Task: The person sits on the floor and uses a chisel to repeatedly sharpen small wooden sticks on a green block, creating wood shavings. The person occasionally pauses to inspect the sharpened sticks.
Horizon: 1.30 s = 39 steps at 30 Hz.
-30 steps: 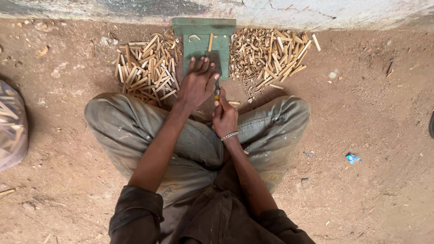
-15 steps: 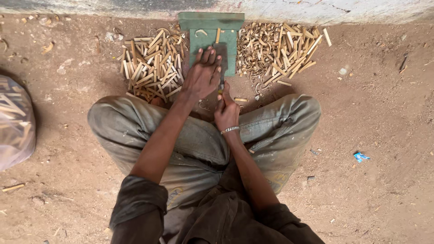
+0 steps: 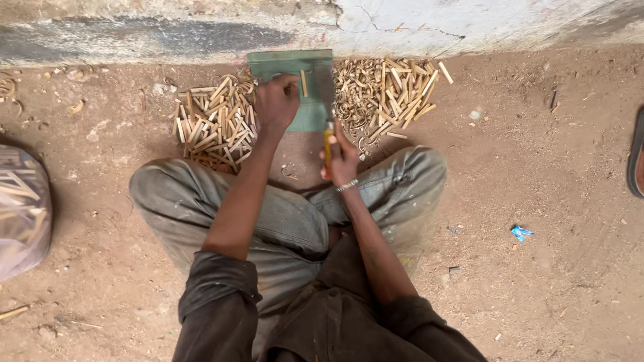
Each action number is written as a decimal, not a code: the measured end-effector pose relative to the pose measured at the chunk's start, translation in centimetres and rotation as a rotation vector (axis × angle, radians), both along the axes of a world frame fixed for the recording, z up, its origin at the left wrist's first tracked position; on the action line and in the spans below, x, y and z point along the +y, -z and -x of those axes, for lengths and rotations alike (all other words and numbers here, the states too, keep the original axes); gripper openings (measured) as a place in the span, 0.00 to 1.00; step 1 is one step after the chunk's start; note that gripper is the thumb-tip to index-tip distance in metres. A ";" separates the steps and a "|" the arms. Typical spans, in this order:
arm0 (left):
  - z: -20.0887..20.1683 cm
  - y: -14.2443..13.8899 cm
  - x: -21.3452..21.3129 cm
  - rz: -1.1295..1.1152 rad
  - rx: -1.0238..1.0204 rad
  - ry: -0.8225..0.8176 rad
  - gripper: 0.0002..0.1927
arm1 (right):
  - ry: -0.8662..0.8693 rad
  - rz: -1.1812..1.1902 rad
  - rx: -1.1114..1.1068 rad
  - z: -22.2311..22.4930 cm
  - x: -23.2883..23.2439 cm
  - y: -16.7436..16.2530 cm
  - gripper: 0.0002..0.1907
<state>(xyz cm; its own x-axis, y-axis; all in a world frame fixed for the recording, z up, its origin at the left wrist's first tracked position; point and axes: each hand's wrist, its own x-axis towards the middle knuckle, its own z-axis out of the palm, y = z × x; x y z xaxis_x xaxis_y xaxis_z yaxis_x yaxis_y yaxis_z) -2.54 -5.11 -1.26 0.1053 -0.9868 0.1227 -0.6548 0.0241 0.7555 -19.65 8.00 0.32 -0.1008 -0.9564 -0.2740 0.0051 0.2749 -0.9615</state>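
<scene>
At the bottom of the frame sit the person's dark sleeves and folded grey trouser legs [image 3: 282, 221], with both forearms reaching up toward the middle.

The right hand [image 3: 341, 159], just right of centre, is closed in a fist round the yellow handle of a knife [image 3: 327, 110], whose flat grey blade points up over the green board [image 3: 295, 67]. The tool looks stiff and fairly weighty at the blade end, so a full-fist hold low on the handle seems the sound place to take it.

The left hand [image 3: 276, 102], a little higher and left of centre, rests on the board with fingers curled down; whether it pins a stick beneath them I cannot tell. One short stick [image 3: 303, 83] lies on the board between hand and blade. These look light, dry and rigid, likely to split along the grain.

Further up, the left stick pile [image 3: 213, 124] and right stick pile [image 3: 389, 90] flank the board, which lies against the wall [image 3: 469, 23].
</scene>
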 end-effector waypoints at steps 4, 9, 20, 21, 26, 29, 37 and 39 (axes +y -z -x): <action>2.1 -0.6 -0.9 0.013 0.065 -0.141 0.05 | 0.008 0.073 -0.030 1.7 1.9 -1.0 0.27; 2.5 -0.4 -2.0 -0.322 0.016 -0.244 0.06 | 0.023 0.017 -0.014 1.6 2.2 -0.4 0.27; 0.8 -0.3 -0.1 -0.093 0.174 -0.183 0.04 | -0.057 0.075 0.218 0.0 2.8 -1.4 0.27; 0.7 -0.5 1.1 0.022 0.131 -0.100 0.05 | -0.075 0.060 0.243 -0.2 3.0 -1.6 0.26; 0.3 -1.4 7.1 0.296 -0.149 0.325 0.13 | -0.135 0.110 0.434 -1.4 3.6 -2.0 0.26; 0.7 -1.3 8.2 0.261 -0.137 0.367 0.21 | -0.144 0.247 0.591 -1.9 3.5 -1.8 0.25; 0.3 1.8 7.0 0.190 -0.265 0.459 0.24 | -0.161 -0.016 0.650 -2.9 3.2 -1.1 0.26; 0.1 2.6 6.7 0.193 -0.275 0.479 0.24 | -0.137 0.094 0.623 -2.9 3.1 -0.8 0.26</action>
<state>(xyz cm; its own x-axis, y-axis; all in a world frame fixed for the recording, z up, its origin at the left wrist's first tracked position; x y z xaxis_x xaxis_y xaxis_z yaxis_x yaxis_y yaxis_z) -2.61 1.62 -3.85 -0.4088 -0.8734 0.2646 -0.7083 0.4865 0.5115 -16.73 11.10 1.12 -0.0894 -0.9890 -0.1176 -0.5912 0.1478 -0.7929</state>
